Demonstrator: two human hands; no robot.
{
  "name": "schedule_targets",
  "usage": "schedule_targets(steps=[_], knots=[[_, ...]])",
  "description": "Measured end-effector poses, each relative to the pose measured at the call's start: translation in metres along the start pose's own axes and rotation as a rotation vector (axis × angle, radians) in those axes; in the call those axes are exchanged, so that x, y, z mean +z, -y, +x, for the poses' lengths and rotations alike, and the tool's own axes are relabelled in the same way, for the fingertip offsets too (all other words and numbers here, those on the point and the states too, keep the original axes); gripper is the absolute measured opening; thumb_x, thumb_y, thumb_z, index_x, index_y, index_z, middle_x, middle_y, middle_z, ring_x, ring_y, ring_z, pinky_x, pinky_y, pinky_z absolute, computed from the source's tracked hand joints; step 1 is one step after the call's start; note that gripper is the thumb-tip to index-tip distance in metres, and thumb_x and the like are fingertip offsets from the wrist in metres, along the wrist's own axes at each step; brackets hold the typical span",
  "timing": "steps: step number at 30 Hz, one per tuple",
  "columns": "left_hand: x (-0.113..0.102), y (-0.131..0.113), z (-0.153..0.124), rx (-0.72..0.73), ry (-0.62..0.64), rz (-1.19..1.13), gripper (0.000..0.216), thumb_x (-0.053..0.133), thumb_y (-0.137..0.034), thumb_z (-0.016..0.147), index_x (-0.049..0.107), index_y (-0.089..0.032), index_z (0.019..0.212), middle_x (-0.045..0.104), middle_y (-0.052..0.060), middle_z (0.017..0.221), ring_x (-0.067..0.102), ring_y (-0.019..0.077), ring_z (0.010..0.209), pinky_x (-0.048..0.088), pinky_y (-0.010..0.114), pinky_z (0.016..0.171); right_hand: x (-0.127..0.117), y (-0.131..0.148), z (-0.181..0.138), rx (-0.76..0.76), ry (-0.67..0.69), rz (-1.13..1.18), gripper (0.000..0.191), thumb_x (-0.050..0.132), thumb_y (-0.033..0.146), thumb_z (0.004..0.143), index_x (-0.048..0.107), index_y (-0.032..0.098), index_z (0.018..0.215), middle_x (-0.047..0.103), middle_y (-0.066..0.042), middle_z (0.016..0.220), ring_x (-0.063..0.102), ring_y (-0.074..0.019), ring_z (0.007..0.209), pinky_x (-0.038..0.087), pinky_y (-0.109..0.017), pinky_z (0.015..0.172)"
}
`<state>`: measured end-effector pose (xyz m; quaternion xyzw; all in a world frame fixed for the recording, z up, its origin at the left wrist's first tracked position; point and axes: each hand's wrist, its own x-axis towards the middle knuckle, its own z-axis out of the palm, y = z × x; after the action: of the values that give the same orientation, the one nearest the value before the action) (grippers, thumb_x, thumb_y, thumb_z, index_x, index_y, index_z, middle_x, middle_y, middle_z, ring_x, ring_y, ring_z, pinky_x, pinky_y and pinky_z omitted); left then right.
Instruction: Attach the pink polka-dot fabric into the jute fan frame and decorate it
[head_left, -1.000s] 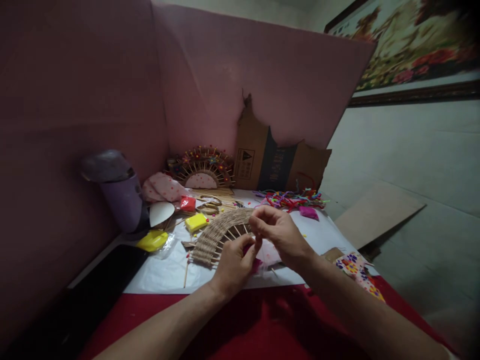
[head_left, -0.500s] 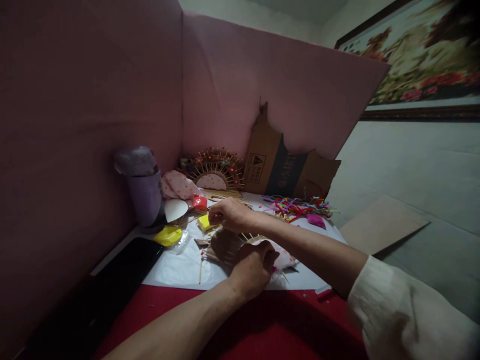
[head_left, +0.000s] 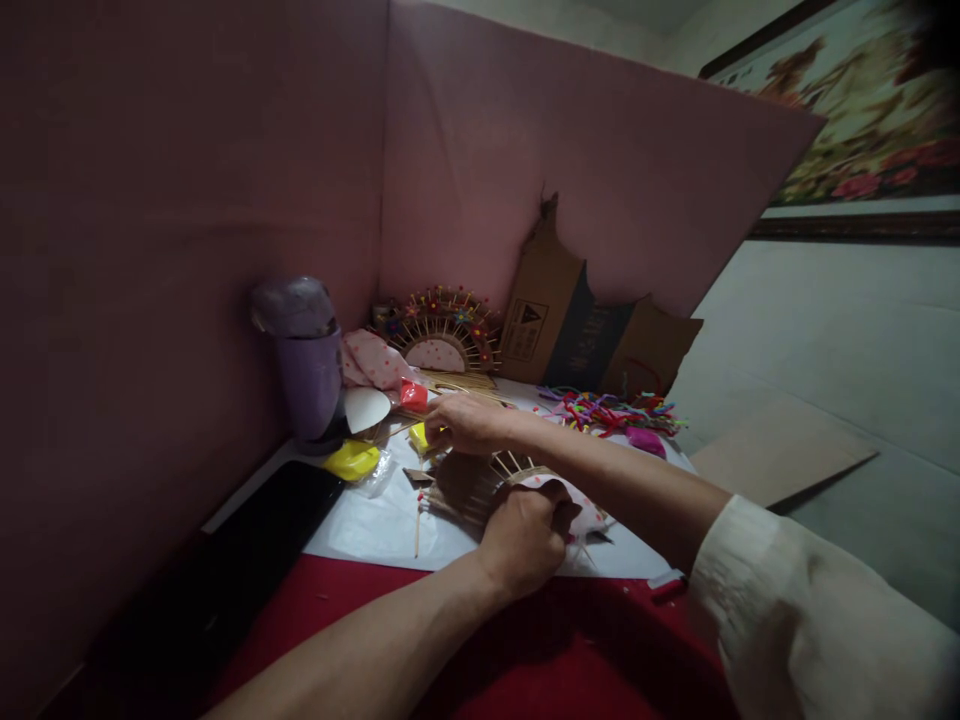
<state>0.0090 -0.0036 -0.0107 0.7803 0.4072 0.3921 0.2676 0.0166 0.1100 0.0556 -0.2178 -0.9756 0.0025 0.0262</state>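
Two hands over the mess right now, not touching each other: my right hand (head_left: 466, 424) is reached across to the far left of the other one, fingers curled down right by a yellow packet (head_left: 418, 438), and I can't tell if they've pinched anything. My left hand (head_left: 525, 540) is nearer to me, curled in at the near edge of the woven half-round piece (head_left: 465, 488), fingertips hidden, so no idea from this angle what they're gripping, if anything. That woven piece lies between the two hands, with its pink dotted panel (head_left: 574, 497) poking out just past my left knuckles. A red-tipped stick (head_left: 418, 525) sits off to the left of that hand on the white sheet (head_left: 352, 525). Just beyond my right hand there's a red packet (head_left: 413, 394), and behind that a decorated half-round fan (head_left: 435, 352) stands up next to some torn cardboard (head_left: 551, 300). Bunch of colorful fuzzy stems (head_left: 600, 410) past my right forearm, and a purple cup (head_left: 310, 385) well left of both hands.
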Motion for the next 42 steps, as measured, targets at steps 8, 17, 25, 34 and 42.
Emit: schedule_targets(steps=[8, 17, 25, 34, 42], knots=[[-0.002, -0.003, -0.001, 0.015, 0.005, 0.007, 0.015, 0.050, -0.021, 0.081, 0.065, -0.020, 0.080, 0.069, 0.005, 0.080, 0.062, 0.0202, 0.074, 0.046, 0.029, 0.071, 0.008, -0.007, 0.002, 0.013, 0.060, -0.002, 0.014, 0.057, 0.012, 0.072, 0.069, 0.018, 0.074, 0.066, -0.002, 0.076, 0.052, -0.0120, 0.067, 0.033, -0.022, 0.060], [-0.001, -0.001, 0.000, 0.036, 0.002, 0.013, 0.015, 0.050, -0.020, 0.082, 0.065, -0.018, 0.081, 0.069, 0.006, 0.082, 0.063, 0.0216, 0.075, 0.047, 0.031, 0.070, 0.001, -0.001, 0.000, 0.019, 0.139, 0.017, 0.024, 0.053, 0.006, 0.069, 0.070, 0.020, 0.079, 0.068, -0.001, 0.079, 0.055, -0.0115, 0.070, 0.035, -0.021, 0.064], [-0.001, -0.002, 0.000, 0.049, 0.002, 0.021, 0.016, 0.050, -0.019, 0.081, 0.066, -0.019, 0.081, 0.070, 0.006, 0.083, 0.063, 0.0205, 0.077, 0.047, 0.030, 0.072, -0.004, 0.003, -0.002, 0.047, 0.180, 0.012, 0.029, 0.052, 0.006, 0.067, 0.071, 0.020, 0.085, 0.069, -0.002, 0.084, 0.058, -0.0134, 0.076, 0.036, -0.021, 0.066], [-0.002, -0.001, 0.000, 0.047, 0.003, 0.042, 0.016, 0.050, -0.019, 0.082, 0.066, -0.016, 0.081, 0.070, 0.008, 0.076, 0.064, 0.0209, 0.071, 0.046, 0.029, 0.066, -0.008, 0.004, -0.007, 0.063, 0.170, -0.016, 0.030, 0.052, 0.008, 0.072, 0.071, 0.021, 0.092, 0.069, -0.002, 0.084, 0.056, -0.0134, 0.075, 0.035, -0.022, 0.064], [0.001, 0.000, -0.001, 0.065, -0.001, 0.054, 0.016, 0.050, -0.018, 0.081, 0.066, -0.016, 0.081, 0.071, 0.007, 0.077, 0.064, 0.0203, 0.070, 0.046, 0.029, 0.066, -0.004, 0.001, -0.009, 0.015, 0.064, -0.014, 0.018, 0.057, 0.015, 0.076, 0.070, 0.021, 0.087, 0.066, -0.004, 0.097, 0.055, -0.0172, 0.088, 0.036, -0.027, 0.075]])
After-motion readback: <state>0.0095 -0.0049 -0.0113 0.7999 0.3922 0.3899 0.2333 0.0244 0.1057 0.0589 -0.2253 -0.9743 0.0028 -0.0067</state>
